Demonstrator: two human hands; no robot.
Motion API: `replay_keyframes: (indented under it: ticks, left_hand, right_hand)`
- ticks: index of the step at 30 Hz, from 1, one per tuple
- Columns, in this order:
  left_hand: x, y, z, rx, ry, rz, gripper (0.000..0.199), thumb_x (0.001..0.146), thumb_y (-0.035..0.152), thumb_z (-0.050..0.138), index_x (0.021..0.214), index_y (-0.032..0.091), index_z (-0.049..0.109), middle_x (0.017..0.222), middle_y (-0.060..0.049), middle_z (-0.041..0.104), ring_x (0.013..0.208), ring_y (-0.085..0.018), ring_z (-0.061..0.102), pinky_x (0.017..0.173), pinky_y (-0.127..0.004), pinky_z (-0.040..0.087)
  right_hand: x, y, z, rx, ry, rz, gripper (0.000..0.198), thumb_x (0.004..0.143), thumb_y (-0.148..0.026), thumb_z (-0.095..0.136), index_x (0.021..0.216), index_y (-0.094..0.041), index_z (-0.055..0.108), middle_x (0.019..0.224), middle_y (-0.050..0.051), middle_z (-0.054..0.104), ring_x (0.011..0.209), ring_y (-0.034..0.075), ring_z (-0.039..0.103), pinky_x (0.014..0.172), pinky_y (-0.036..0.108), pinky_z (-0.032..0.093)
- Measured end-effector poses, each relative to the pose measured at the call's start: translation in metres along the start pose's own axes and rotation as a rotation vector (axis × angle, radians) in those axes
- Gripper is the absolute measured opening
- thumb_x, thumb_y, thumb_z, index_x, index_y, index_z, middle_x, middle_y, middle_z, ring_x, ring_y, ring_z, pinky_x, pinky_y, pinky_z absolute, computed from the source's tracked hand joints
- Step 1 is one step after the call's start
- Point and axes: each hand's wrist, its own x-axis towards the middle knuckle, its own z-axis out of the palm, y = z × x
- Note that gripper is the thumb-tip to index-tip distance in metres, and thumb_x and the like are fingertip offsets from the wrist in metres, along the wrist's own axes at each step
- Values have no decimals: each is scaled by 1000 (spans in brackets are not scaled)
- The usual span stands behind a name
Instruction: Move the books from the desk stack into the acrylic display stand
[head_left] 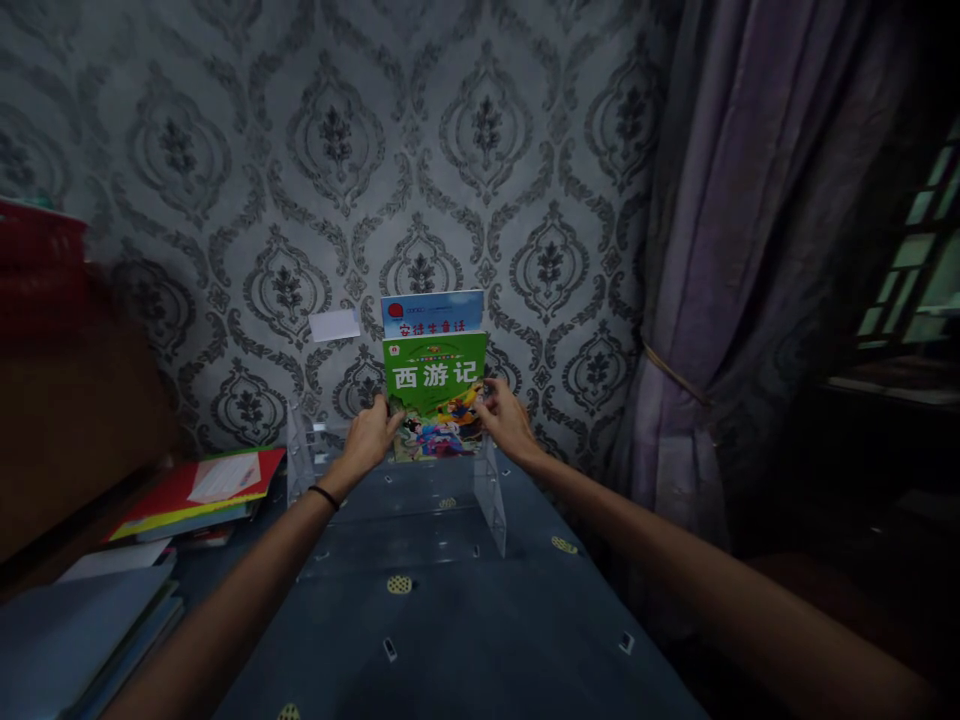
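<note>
Both hands grip a green book (435, 395) near the far edge of the tabletop (457, 650), its cover facing the person. The left hand (367, 435) pinches the book's left edge and the right hand (508, 418) its right edge, both below the title. The book is upright between the side panels of a clear rack (491, 500); whether its bottom edge touches the rack cannot be told.

A blue book (433, 308) stands directly behind, its top showing above the green one, with the patterned wall (420, 150) beyond. In front of the rack, the tabletop's patterned covering runs down to the bottom of the view. The right forearm crosses the tabletop's right edge, with a tied curtain (697, 300) past that side.

Along the left edge, a red folder (161, 492) with a white paper (225, 478) on it lies left of the rack; a stack of notebooks (67, 620) sits nearer the person, beside the left forearm. A brown box (67, 420) rises behind them at far left.
</note>
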Motion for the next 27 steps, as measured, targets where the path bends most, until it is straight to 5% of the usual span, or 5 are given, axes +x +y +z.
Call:
replay_keyframes:
  ticks: [18,27]
  left_hand:
    - [4,0,-1,54,-52,32,27,106,37,43,120,14,49,108,-18,74,106,-31,72,82,-33,50]
    - [2,2,3,46,-41,39,29,105,35,45,122,10,44,105,-23,74,105,-34,73,79,-34,51]
  right_hand:
    - [1,-4,-2,-68,55,-4,38,87,-35,58,121,-18,62,77,3,67,76,25,66,70,34,49]
    - [35,-14,-3,120,161,-141,45,83,-46,59,117,-16,64,116,15,69,109,32,64,97,47,50]
